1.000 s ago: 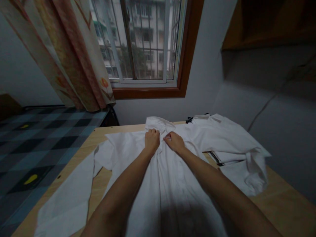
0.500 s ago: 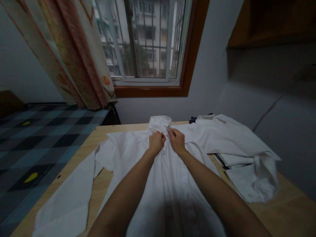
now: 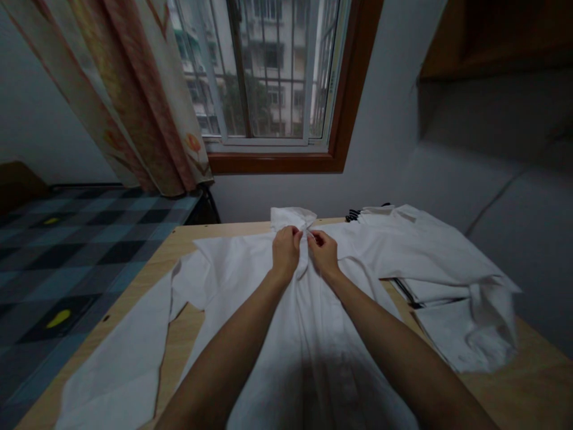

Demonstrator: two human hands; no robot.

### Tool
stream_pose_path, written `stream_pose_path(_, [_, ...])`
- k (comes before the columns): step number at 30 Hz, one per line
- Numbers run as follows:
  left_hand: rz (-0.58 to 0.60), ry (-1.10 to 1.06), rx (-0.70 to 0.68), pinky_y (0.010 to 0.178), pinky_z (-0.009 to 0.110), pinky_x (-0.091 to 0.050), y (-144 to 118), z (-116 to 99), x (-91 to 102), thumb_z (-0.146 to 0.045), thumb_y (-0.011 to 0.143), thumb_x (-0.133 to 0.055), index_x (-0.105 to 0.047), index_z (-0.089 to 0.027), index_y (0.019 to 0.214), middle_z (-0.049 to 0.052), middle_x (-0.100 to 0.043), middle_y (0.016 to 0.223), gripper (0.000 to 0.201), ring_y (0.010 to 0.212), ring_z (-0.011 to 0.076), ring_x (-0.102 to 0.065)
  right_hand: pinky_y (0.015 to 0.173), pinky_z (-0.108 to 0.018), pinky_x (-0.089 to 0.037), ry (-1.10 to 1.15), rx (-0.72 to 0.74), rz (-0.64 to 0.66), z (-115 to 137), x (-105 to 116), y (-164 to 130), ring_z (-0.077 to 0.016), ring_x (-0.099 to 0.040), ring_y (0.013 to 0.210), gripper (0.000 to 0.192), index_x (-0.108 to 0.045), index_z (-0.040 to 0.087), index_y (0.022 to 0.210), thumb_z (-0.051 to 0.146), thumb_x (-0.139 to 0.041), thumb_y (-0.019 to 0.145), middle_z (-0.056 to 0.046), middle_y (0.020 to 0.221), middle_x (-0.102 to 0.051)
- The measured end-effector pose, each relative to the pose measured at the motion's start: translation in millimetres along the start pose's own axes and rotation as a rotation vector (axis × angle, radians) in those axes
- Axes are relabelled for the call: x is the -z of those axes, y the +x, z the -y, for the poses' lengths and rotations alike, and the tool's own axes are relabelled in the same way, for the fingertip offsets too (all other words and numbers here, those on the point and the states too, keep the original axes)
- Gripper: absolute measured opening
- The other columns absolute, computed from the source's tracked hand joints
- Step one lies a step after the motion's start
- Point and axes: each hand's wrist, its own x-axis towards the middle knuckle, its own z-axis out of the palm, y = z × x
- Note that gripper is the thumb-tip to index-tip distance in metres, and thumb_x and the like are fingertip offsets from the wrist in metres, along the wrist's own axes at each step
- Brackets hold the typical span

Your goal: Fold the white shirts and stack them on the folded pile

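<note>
Two hands, the left hand (image 3: 285,251) and the right hand (image 3: 323,254), were pinched shut on the collar (image 3: 292,217) of the white shirt (image 3: 286,310) lying flat on the wooden table (image 3: 528,382), and a hard tug could bunch it up.

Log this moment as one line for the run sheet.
left hand: pinching white shirt at collar | right hand: pinching same collar | shirt: spread flat on wooden table | beside: white garment pile
</note>
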Motion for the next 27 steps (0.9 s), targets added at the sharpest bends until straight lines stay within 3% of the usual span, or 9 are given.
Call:
stream_pose_path(5, [0.05,0.182,-0.104,0.083,0.036,-0.038,-1,4,2.9,-0.029,0.099,-0.042,-0.06,-0.017,0.091,0.012,-0.064,0.091,0.022,0.093,0.0259,-0.056,0.076,-0.03,-0.048,-0.137,0.123,-0.092,11,6,1,-0.0206,-0.057,0.081,0.02,-0.061,0.019,0.081,0.036,-0.052,0.085,-0.004,0.083,-0.062])
stream_pose_path(8, [0.08,0.251,-0.133,0.083,0.038,-0.037,-1,6,1.9,-0.028,0.099,-0.041,-0.061,-0.017,0.091,0.013,-0.064,0.091,0.024,0.093,0.0268,-0.055,0.074,-0.029,-0.045,-0.18,0.179,-0.077,14,4,0,-0.0198,-0.056,0.077,0.019,-0.06,0.02,0.076,0.035,-0.052,0.085,-0.003,0.078,-0.06])
stream_pose_path(17, [-0.004,0.094,-0.239,0.081,0.032,-0.041,-9,10,-9.5,-0.025,0.099,-0.042,-0.061,-0.016,0.092,0.009,-0.065,0.088,0.022,0.087,0.0217,-0.056,0.067,-0.027,-0.043,-0.21,-0.014,-0.051,2,-3,1,-0.0182,-0.057,0.067,0.022,-0.067,0.017,0.078,0.033,-0.054,0.084,-0.002,0.074,-0.066])
stream_pose_path(27, [-0.18,0.024,-0.366,0.073,0.031,-0.044,-7,25,-17.7,-0.023,0.097,-0.045,-0.061,-0.017,0.087,0.007,-0.065,0.08,0.02,0.079,0.0207,-0.057,0.066,-0.028,-0.048,0.109,-0.086,0.011,-6,-7,5,-0.0212,-0.064,0.07,0.024,-0.074,0.016,0.078,0.034,-0.06,0.073,-0.003,0.075,-0.071])
